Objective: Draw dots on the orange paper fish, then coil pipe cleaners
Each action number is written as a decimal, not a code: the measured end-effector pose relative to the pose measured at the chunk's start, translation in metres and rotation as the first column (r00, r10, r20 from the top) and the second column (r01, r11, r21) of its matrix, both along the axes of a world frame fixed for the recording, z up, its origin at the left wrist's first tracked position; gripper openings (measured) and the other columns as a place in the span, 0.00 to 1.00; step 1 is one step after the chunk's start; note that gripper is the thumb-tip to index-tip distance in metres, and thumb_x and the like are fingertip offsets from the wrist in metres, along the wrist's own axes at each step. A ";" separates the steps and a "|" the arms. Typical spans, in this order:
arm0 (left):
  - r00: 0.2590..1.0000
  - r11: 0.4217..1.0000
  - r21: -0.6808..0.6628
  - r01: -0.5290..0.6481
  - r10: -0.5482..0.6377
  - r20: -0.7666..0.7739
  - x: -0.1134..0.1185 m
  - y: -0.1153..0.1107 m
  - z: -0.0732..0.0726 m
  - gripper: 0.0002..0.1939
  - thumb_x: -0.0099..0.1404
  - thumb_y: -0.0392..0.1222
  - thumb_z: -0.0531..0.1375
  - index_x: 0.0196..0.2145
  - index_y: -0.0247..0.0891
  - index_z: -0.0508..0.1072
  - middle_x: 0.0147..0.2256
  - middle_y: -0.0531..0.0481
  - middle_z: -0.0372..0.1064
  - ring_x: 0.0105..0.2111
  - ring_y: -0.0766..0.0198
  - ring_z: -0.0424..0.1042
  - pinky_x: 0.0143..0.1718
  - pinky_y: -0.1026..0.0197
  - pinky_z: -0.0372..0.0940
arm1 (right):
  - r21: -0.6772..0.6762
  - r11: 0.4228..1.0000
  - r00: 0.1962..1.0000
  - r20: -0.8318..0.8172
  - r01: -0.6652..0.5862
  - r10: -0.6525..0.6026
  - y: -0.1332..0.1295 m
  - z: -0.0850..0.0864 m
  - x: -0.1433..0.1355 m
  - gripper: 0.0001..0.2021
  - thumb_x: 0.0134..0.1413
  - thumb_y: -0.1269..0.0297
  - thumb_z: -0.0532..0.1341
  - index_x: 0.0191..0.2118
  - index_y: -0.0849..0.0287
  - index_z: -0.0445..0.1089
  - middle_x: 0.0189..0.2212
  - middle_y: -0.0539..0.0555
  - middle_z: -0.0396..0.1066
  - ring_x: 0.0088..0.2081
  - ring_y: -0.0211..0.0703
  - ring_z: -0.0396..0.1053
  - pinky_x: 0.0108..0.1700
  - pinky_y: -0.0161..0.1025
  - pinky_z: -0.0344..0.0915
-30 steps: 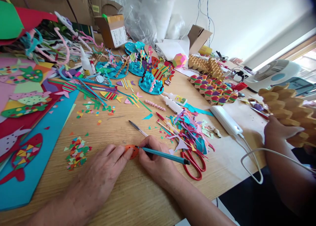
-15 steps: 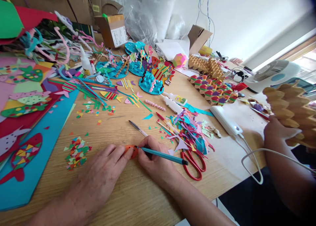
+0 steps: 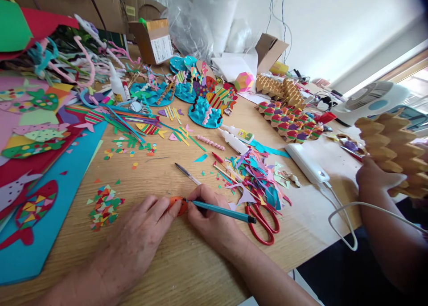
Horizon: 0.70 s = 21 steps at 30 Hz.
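Left hand (image 3: 143, 226) pins small orange black-dotted flat cutout (image 3: 183, 208) on pale wooden table (image 3: 187, 270), near centre, between hands. Right hand (image 3: 207, 214) grips slim blue marker (image 3: 222, 211), tip at cutout's right edge. Best: brace wrist, dab lightly, avoid smearing ink.

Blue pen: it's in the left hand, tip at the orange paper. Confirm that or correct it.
Wrong hand: the head view shows the blue pen in the right hand, its tip at the orange paper.
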State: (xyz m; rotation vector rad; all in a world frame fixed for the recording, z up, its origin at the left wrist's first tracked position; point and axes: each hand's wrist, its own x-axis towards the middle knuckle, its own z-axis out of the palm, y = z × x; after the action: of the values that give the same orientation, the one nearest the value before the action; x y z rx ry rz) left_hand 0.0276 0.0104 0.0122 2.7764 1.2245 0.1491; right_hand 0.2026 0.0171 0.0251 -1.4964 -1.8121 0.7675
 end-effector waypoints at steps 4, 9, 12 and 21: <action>1.000 1.000 0.001 0.004 -0.004 0.004 0.000 0.000 0.001 0.26 0.59 0.24 0.46 0.54 0.33 0.63 0.41 0.44 0.69 0.39 0.55 0.65 0.38 0.52 0.66 | -0.006 1.000 1.000 -0.004 0.020 -0.020 0.000 0.000 -0.001 0.04 0.44 0.73 0.54 0.24 0.58 0.60 0.17 0.46 0.61 0.20 0.33 0.57 0.23 0.29 0.53; 1.000 1.000 0.022 -0.010 0.010 -0.006 0.002 -0.001 -0.002 0.25 0.60 0.24 0.47 0.54 0.34 0.64 0.41 0.45 0.69 0.38 0.55 0.65 0.37 0.52 0.66 | -0.010 1.000 1.000 0.008 0.001 -0.001 0.000 0.001 -0.001 0.03 0.44 0.73 0.54 0.25 0.58 0.60 0.18 0.46 0.62 0.20 0.33 0.57 0.23 0.29 0.53; 1.000 1.000 0.028 -0.012 0.012 0.000 0.001 -0.001 -0.003 0.25 0.60 0.25 0.47 0.54 0.35 0.64 0.41 0.45 0.69 0.38 0.56 0.65 0.38 0.54 0.66 | -0.004 1.000 1.000 0.012 0.016 -0.016 0.000 0.001 -0.001 0.03 0.44 0.72 0.54 0.24 0.58 0.60 0.17 0.46 0.61 0.20 0.33 0.57 0.23 0.29 0.53; 1.000 1.000 -0.018 -0.024 0.024 -0.003 0.002 0.000 0.003 0.26 0.60 0.24 0.44 0.54 0.35 0.64 0.40 0.45 0.69 0.38 0.56 0.65 0.38 0.53 0.66 | -0.012 1.000 1.000 0.024 0.017 -0.017 0.001 0.002 -0.001 0.04 0.44 0.73 0.53 0.24 0.58 0.60 0.17 0.45 0.61 0.20 0.33 0.57 0.23 0.29 0.53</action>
State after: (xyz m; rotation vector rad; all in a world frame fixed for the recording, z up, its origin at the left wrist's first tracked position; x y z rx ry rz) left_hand 0.0295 0.0107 0.0153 2.7486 1.2534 0.1350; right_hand 0.2018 0.0177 0.0272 -1.5330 -1.8128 0.7562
